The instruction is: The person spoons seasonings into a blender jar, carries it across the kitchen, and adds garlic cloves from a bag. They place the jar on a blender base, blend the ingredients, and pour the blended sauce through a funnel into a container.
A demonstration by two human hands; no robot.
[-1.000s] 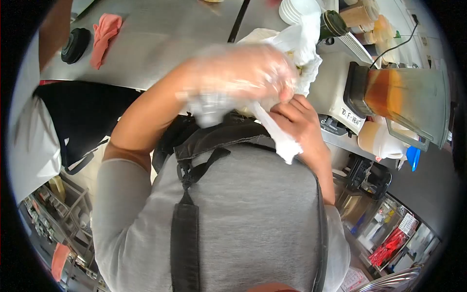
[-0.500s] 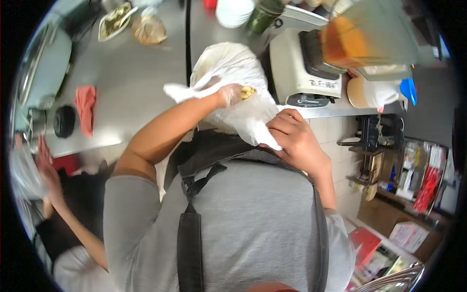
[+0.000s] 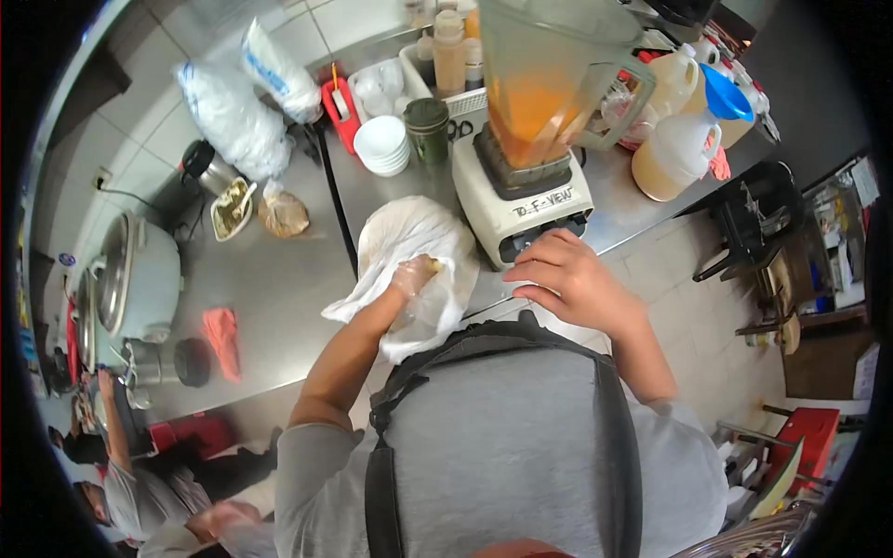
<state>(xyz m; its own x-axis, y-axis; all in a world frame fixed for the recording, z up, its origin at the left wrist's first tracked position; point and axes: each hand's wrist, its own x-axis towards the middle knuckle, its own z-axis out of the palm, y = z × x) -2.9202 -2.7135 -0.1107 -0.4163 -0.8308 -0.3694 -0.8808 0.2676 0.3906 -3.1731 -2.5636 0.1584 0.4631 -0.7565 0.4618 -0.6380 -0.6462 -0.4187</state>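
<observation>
Along the left side of the counter (image 3: pixel 270 307), a large lidded cooker (image 3: pixel 153 279), perhaps set aside to leave working room; below it, a co-worker's arm (image 3: pixel 115 428), well apart from the person's own hands. Next, a pink cloth (image 3: pixel 221 346) near the front edge, apparently handy for wiping. Behind, a small dish (image 3: pixel 231 212) just beside a knotted bag (image 3: pixel 284 216), probably pushed back out of the way. Farther right, a stack of white bowls (image 3: pixel 381 146), nested likely to save space, with a dark green container (image 3: pixel 428 135) just beside. Closer to the body, a crumpled white bag (image 3: pixel 409 228) with its mouth turned toward the chest, presumably for easy access. Inside that mouth, the left hand (image 3: pixel 412 277) in a clear glove (image 3: pixel 404 282), likely worn for cleanliness, with fingers bent near a yellowish piece (image 3: pixel 433 266); cannot tell a firm pinch from a light touch. To the right, a blender (image 3: pixel 484 209) with orange contents (image 3: pixel 530 116), turned toward the person, probably to have the controls (image 3: pixel 513 248) at hand. Near those controls, the right hand (image 3: pixel 569 279), bare, with fingers loosely bent and apart, around nothing visible; cannot judge contact with the blender. Farthest right, a pale jug (image 3: pixel 674 153) with a blue funnel (image 3: pixel 728 96) at its top, seemingly stood upright against spills.
</observation>
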